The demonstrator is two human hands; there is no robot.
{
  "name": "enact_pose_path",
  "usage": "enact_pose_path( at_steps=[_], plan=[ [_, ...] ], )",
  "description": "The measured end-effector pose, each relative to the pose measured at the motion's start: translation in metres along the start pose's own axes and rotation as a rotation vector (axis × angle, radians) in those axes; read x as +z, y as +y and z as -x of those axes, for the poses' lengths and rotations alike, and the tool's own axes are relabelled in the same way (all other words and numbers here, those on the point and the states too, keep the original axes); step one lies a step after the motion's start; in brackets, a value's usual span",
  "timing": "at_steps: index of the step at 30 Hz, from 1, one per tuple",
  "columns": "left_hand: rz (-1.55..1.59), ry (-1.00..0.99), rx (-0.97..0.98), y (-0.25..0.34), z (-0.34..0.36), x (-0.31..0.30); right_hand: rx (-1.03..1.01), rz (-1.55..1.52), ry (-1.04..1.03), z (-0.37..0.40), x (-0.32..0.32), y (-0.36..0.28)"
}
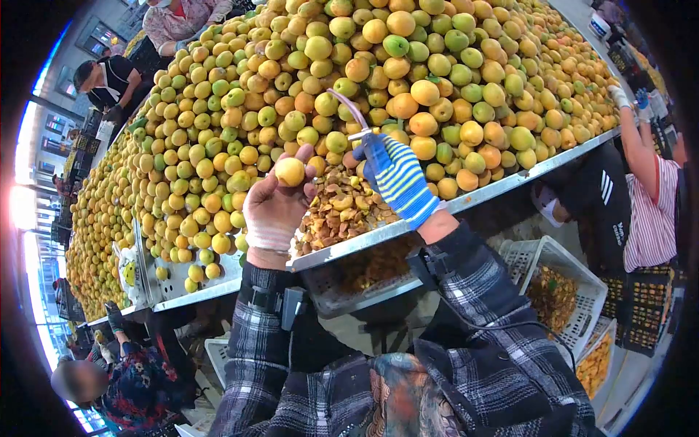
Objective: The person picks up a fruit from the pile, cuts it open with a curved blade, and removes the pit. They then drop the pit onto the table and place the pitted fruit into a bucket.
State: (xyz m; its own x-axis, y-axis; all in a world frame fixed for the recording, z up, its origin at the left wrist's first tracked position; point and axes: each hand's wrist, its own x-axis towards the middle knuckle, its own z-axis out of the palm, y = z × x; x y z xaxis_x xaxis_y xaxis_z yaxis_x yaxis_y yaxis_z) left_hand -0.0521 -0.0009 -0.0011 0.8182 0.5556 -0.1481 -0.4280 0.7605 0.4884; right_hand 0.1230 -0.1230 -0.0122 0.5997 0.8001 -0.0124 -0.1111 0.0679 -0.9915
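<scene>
My left hand, in a pale glove that leaves the fingers bare, grips a yellow apricot between thumb and fingertips. In a blue and yellow striped glove, my right hand is closed round a curved knife. Its thin hooked blade points up and left, above the apricot and apart from it. Between my hands lies a mound of cut apricot pieces at the table's near edge. A large heap of whole yellow and green apricots rises behind them.
The metal table edge runs along my front. Below it is a grey crate of dark pieces; another crate stands right. Co-workers are at the right, lower left and far left.
</scene>
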Motion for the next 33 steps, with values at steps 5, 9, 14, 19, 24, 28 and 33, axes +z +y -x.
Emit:
enact_pose_path(
  at_steps=[5,9,14,19,24,28,33],
  plan=[
    [-0.091,0.01,0.112,-0.01,0.003,-0.006,-0.193,0.171,-0.001,-0.002,0.014,0.022],
    [-0.138,0.042,0.146,-0.014,0.002,-0.01,-0.36,0.295,-0.032,0.007,0.018,0.013],
    [-0.025,-0.002,0.034,-0.026,-0.001,-0.011,-0.393,0.398,-0.034,0.009,0.023,0.013],
    [-0.018,0.02,0.026,-0.033,-0.003,-0.002,-0.343,0.382,-0.034,0.005,0.03,0.027],
    [-0.132,0.03,0.001,-0.044,0.001,-0.004,-0.153,0.183,-0.132,0.007,0.036,0.03],
    [-0.151,0.013,0.113,-0.043,-0.001,-0.008,-0.327,0.599,-0.116,0.011,0.032,0.026],
    [-0.213,-0.005,0.202,-0.043,-0.001,-0.006,-0.353,0.705,-0.017,0.017,0.039,0.022]
  ],
)
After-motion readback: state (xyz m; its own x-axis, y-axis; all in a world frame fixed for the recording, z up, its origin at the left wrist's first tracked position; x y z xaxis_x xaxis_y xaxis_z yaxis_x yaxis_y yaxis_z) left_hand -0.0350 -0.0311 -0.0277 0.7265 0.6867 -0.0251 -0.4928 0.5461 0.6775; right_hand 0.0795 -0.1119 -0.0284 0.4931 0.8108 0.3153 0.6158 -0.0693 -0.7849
